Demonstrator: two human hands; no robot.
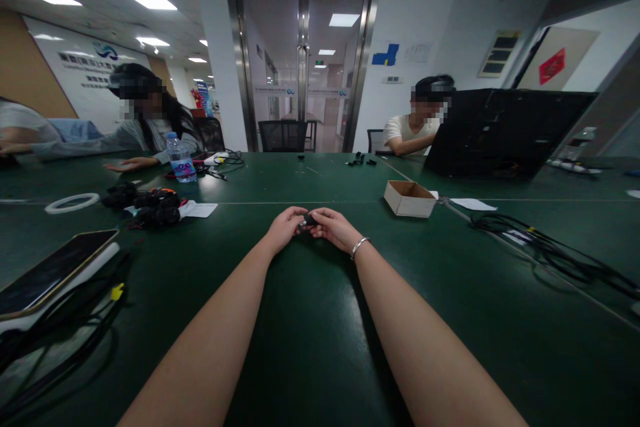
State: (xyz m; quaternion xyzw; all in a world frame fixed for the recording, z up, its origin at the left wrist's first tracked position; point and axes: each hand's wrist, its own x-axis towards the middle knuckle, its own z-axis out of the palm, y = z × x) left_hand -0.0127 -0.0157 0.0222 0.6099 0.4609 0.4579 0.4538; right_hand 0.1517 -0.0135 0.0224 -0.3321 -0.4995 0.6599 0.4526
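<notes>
Hands (287,229) meet above the middle of a green desk (305,320), where a small black piece (309,220) with a silvery end is held up off the surface between them. The right hand (336,229) pinches the dark body, thumb against curled fingers with hardly a gap; the left hand's fingers bend in nearly closed about the silvery end, though how firmly they press cannot be told. The work looks under way rather than finished: the piece is picked up and gripped, but whether it is whole, parted or being joined is hidden by the fingertips themselves, the main thing in the way. Other dark bits (359,160) lie loose along the far edge, out of either hand's grasp and seemingly not dealt with.

Just beyond the right hand, toward the desk's right edge, sits an open carton (409,199), its contents out of sight. Cables (545,247) sprawl further right, while a monitor (505,133) stands at the far right, in front of a co-worker (407,127). On the left, gear (160,207) lies in a tangle beside a white ring (73,203), a bottle (181,160) stands nearer the far edge, and a phone (55,273) rests toward the near left corner, all apart from the two hands. Another co-worker (150,120) sits across at far left, palm up over the desk.
</notes>
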